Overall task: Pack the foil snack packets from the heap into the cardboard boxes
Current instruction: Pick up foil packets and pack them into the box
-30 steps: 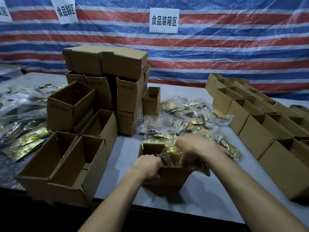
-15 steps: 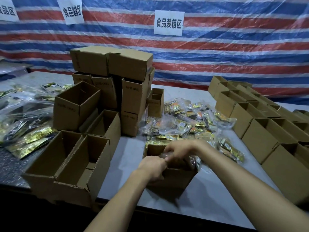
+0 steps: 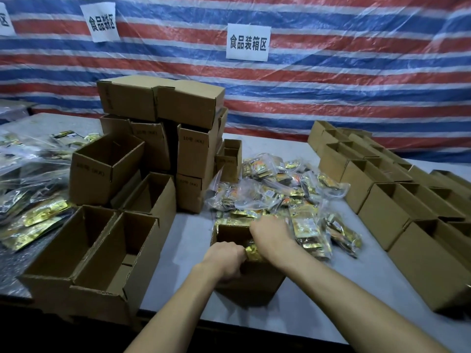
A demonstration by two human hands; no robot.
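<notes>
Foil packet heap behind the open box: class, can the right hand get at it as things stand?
Probably yes. The right hand is at the open box's far rim, the heap lies just beyond it, and nothing stands between them.

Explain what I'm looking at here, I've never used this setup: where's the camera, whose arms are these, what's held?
No machine here: these are a person's bare arms, filmed by one wide-angle camera worn on their head, looking forward and down. On the grey table lie a heap of foil packets, open boxes at left and right, and a stack of boxes behind. The left hand curls round the near rim of the nearest box. The right hand reaches down into it beside a gold packet; its fingers are hidden, so what they hold cannot be told.
</notes>
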